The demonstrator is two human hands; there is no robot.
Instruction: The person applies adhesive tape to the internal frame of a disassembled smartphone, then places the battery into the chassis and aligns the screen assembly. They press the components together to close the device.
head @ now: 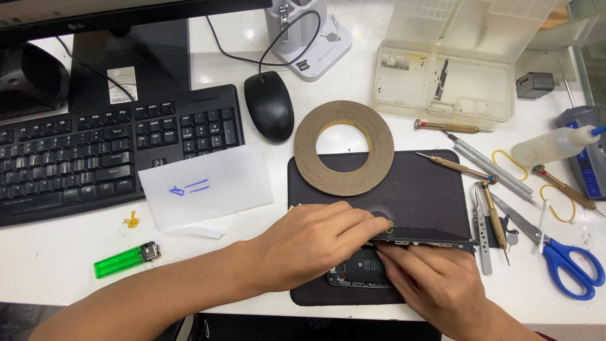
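Observation:
On a dark work mat (435, 189) lies an opened smartphone (360, 268) with its black battery and inner parts showing. Its thin dark screen panel (435, 237) stands lifted on edge above the body. My left hand (315, 243) pinches the panel's left end with thumb and fingers. Below the panel, my right hand (435, 284) presses its fingers against the panel's underside and the phone body. A large roll of brown tape (344, 148) rests on the mat's far left corner.
Several screwdrivers (461, 167), tweezers (483, 243) and blue-handled scissors (571, 265) lie to the right of the mat. Also on the white desk: black keyboard (95, 145), mouse (269, 104), white paper (205, 186), green lighter (126, 259), clear plastic box (442, 82), squeeze bottle (552, 145).

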